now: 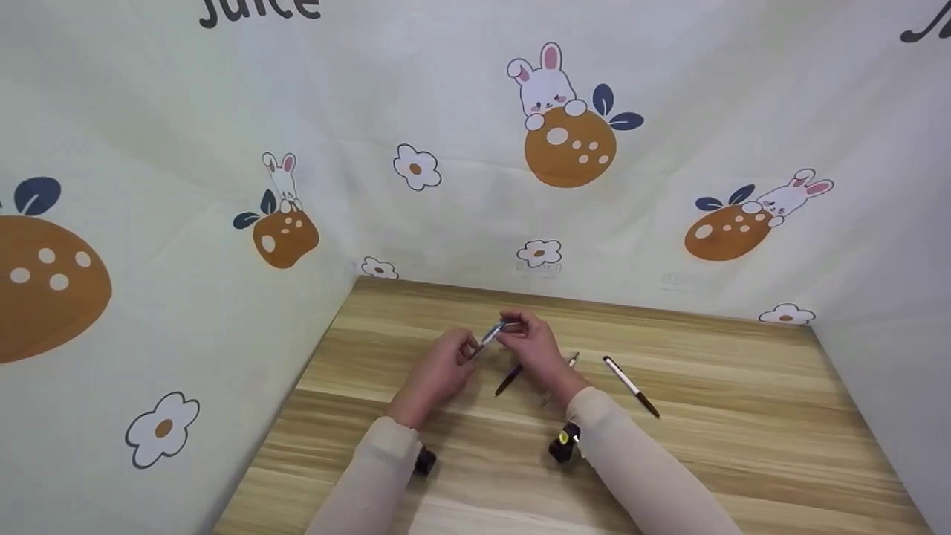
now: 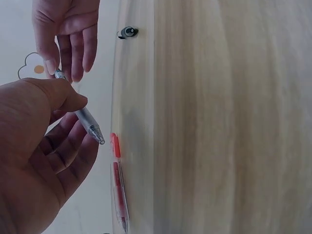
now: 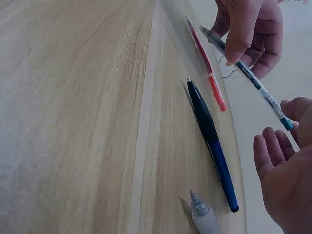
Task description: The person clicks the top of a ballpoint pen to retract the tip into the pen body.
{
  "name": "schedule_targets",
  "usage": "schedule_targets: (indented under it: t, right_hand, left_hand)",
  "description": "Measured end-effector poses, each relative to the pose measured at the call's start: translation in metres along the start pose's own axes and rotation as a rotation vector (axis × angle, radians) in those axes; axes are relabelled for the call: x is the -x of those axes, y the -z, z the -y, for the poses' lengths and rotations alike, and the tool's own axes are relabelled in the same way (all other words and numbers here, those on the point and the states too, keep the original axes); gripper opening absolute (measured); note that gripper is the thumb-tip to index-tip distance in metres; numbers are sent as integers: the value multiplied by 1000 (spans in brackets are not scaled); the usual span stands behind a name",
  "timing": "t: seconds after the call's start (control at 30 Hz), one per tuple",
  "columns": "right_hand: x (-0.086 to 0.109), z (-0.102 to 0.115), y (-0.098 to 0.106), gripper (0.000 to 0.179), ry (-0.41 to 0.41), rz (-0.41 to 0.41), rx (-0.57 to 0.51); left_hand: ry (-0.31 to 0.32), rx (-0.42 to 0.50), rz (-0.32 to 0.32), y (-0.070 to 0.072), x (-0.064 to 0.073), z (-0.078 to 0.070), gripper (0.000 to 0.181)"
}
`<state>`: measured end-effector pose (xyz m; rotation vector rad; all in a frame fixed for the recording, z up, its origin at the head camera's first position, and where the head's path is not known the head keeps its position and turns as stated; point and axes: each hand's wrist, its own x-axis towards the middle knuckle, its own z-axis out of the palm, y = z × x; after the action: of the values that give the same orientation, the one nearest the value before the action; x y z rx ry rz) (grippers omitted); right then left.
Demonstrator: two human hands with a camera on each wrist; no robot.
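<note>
Between both hands, held slanted above the wooden table, is a clear-barrelled gel pen (image 3: 253,80) with a dark refill and a teal end. My left hand (image 1: 446,364) grips it near its grey tip, thumb on top and fingers beneath, as the left wrist view shows. At the teal end, my right hand (image 1: 535,345) pinches the pen between thumb and index finger, while its other fingers extend below. A red pen (image 2: 118,183) lies under the hands. Beside it rests a blue pen with a black grip (image 3: 209,131), partly covered by the right hand in the head view.
A grey-tipped pen (image 3: 202,214) lies under the right forearm. Farther right is a white pen with black ends (image 1: 631,386). Printed fabric walls (image 1: 461,223) rise behind and on both sides of the wooden table (image 1: 743,446).
</note>
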<state>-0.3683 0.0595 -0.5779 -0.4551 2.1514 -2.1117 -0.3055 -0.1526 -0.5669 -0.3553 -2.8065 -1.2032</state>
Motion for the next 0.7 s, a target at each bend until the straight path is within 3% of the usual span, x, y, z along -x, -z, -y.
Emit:
schedule_targets:
  t: [0.23,0.7]
  right_hand:
    - [-1,-2,3,42,-1,28,138]
    - [4,-5,5,56,54,125,257]
  left_hand:
    - [-61,-84,-50,0,-2,8,22]
    - [-52,-233,-69,-1,0,16,12]
